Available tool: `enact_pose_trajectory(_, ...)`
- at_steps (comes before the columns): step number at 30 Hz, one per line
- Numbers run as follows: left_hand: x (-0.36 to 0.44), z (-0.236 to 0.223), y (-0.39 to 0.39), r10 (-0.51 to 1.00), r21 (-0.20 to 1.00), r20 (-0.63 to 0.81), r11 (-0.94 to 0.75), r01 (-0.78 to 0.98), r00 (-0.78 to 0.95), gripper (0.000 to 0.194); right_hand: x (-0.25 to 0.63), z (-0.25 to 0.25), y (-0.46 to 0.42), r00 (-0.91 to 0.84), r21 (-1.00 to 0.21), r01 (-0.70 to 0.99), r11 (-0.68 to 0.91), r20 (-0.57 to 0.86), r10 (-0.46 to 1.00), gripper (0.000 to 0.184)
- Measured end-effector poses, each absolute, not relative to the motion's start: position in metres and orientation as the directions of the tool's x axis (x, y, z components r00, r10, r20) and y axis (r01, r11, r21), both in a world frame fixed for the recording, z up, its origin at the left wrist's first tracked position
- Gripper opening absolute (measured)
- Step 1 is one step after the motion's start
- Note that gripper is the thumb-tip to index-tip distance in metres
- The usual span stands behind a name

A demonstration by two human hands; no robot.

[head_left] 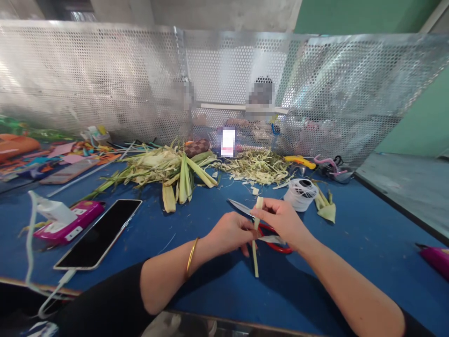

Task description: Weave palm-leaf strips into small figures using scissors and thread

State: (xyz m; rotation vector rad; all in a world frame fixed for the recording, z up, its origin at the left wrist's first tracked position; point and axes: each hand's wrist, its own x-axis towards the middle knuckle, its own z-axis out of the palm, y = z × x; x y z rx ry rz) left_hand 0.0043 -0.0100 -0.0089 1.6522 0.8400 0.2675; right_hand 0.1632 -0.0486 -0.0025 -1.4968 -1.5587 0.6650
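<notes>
Both hands are closed on a narrow pale-green strip of corn husk (255,260), held nearly upright just above the blue table. My left hand (233,231), with a gold bangle at the wrist, pinches the strip around its middle. Higher up, my right hand (278,220) grips it near the top end. A short pale piece (271,239) sticks out sideways by the left fingertips; how it joins the strip is hidden. Under my hands lie scissors (240,207) with red handles, partly covered. A spool of white thread (300,199) stands right beside my right hand.
Behind lie a heap of corn husks (154,164) and shredded strips (261,168). To the left are a charging phone (100,234) and a purple power strip (79,224). A folded husk (325,206) lies right. A perforated metal screen (140,84) closes the back; people sit beyond.
</notes>
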Motion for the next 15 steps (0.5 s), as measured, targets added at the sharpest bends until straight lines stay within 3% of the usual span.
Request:
enact_pose_trajectory(6, 0.007, -0.005, -0.005, 0.804, 0.958, -0.278, 0.192, 0.214, 0.525, 0.019, 0.158, 0.008, -0.063, 0.149, -0.629, 0.722, 0.29, 0.55, 0.822, 0.016)
enact_pose_trajectory(11, 0.005, -0.004, -0.006, 0.811, 0.95, -0.29, 0.309, 0.05, 0.509, 0.019, 0.152, 0.002, -0.069, -0.076, -0.233, 0.907, 0.352, 0.731, 0.678, 0.016)
enact_pose_trajectory(15, 0.005, -0.003, -0.009, 0.776, 0.909, -0.314, 0.412, -0.062, 0.548, 0.011, 0.148, 0.0, -0.069, -0.265, 0.005, 0.917, 0.399, 0.755, 0.6, 0.02)
